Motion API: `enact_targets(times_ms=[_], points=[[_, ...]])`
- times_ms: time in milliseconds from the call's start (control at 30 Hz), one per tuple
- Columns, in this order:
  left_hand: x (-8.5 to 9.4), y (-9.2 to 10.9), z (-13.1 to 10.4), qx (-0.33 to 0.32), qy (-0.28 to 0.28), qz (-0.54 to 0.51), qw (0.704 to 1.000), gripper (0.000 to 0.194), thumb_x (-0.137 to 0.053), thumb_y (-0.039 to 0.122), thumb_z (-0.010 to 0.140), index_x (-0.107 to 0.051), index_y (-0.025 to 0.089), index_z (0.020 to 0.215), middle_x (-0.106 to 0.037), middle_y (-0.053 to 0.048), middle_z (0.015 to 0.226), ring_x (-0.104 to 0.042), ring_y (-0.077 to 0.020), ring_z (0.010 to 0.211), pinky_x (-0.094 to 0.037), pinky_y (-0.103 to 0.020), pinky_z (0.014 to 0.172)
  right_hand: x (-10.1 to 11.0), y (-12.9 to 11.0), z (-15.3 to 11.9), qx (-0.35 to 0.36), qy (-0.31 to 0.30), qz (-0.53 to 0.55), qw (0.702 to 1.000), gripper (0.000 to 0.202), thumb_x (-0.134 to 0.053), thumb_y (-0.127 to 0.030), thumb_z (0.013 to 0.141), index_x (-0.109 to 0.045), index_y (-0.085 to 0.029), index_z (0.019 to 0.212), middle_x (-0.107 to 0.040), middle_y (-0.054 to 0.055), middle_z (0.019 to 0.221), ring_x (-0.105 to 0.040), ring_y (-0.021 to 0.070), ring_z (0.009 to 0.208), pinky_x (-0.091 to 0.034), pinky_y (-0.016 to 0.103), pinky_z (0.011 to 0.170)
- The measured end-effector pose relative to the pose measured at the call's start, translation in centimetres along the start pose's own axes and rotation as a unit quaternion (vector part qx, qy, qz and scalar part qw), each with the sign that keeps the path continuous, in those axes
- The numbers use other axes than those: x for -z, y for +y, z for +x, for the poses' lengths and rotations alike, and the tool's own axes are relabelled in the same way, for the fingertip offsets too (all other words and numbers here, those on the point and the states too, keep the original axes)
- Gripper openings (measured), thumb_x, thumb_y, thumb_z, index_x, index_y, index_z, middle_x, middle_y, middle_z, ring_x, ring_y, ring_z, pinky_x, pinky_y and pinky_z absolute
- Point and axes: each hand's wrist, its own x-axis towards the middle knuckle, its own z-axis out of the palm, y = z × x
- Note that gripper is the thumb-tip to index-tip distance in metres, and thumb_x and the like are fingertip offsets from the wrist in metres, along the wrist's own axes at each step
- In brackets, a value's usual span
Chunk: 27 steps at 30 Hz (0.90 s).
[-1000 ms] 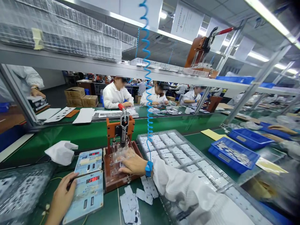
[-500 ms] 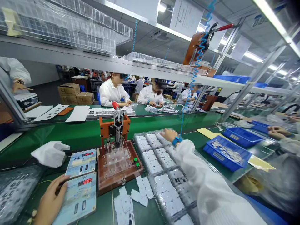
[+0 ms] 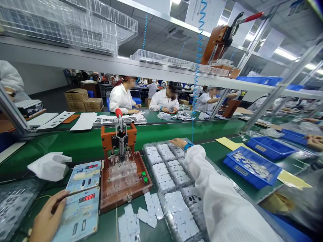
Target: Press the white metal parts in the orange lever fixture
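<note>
My left hand (image 3: 49, 215) rests at the left edge of the lower light-blue meter box (image 3: 82, 213) with a red digital display, thumb and forefinger apart. A similar meter box (image 3: 84, 174) sits just behind it. My right hand (image 3: 178, 143), with a blue wrist strap, is over the far end of a clear compartment tray (image 3: 164, 191) filled with flat whitish plates (image 3: 180, 211). Its fingertips are hard to make out, so whether they pinch anything is unclear. Between my hands stands a brown and orange clamp fixture (image 3: 124, 174) with a red-tipped lever and two green buttons.
Loose plates (image 3: 128, 223) lie in front of the fixture. Blue bins (image 3: 252, 166) stand on the right, one with small white parts. Crumpled white material (image 3: 50, 166) lies on the left. An overhead shelf (image 3: 151, 69) crosses above, and a coiled blue cord (image 3: 198, 67) hangs down. Co-workers sit opposite.
The view has shifted slightly. My right hand has moved a little to the left at the tray's far end, its fingers now lower and flatter. My left hand stays at the meter box.
</note>
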Motion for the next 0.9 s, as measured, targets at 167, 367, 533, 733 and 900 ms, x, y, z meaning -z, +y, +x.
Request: enact_targets(times_ms=[167,367,533,733,900], points=[[-0.2,-0.5,0.0,-0.02,0.012,0.007,1.0,0.045,-0.042,0.052,0.069,-0.066,0.022,0.092,-0.068,-0.009,0.11,-0.064,-0.0323,0.098,-0.052,-0.043,0.081,-0.3,-0.1,0.3,-0.001,0.052,0.02,0.998,0.035,-0.05,-0.042,0.092,-0.057,-0.014,0.112,-0.059,0.008,0.111,-0.059,0.0183,0.097,-0.05,0.039,0.085],[-0.6,-1.4,0.4,-0.085,0.034,0.046,0.995,0.039,-0.04,0.048,0.078,-0.066,0.022,0.09,-0.068,-0.009,0.106,-0.066,-0.0285,0.089,-0.056,-0.039,0.071,0.2,-0.1,0.5,0.002,0.118,0.022,0.993,0.033,-0.052,-0.036,0.091,-0.054,-0.016,0.117,-0.055,0.009,0.12,-0.056,0.0201,0.105,-0.049,0.042,0.089],[0.7,1.3,-0.7,-0.263,0.147,0.138,0.943,0.036,-0.034,0.034,0.086,-0.063,0.013,0.094,-0.061,-0.019,0.111,-0.058,-0.0349,0.104,-0.048,-0.052,0.088,-0.2,-0.3,-1.5,0.063,0.074,0.026,0.995,0.02,-0.055,-0.03,0.09,-0.06,-0.015,0.102,-0.062,0.005,0.104,-0.06,0.0153,0.092,-0.051,0.036,0.083],[0.7,7.7,-7.8,-0.411,0.074,0.027,0.908,0.025,-0.043,0.017,0.09,-0.058,0.021,0.11,-0.065,-0.005,0.108,-0.062,-0.0187,0.101,-0.05,-0.033,0.094,-0.1,-3.7,-7.4,0.185,0.12,0.069,0.973,0.024,-0.044,-0.006,0.081,-0.066,-0.011,0.091,-0.065,0.013,0.097,-0.059,0.0233,0.097,-0.046,0.039,0.09],[-4.5,8.3,-14.3,-0.378,-0.219,0.067,0.897,0.045,-0.05,0.019,0.089,-0.048,0.027,0.133,-0.05,-0.006,0.138,-0.048,-0.0232,0.126,-0.047,-0.038,0.1,-3.2,-9.2,-19.6,0.431,-0.028,0.107,0.896,0.022,-0.051,-0.012,0.08,-0.068,-0.02,0.09,-0.068,0.001,0.089,-0.063,0.0138,0.082,-0.051,0.024,0.077]])
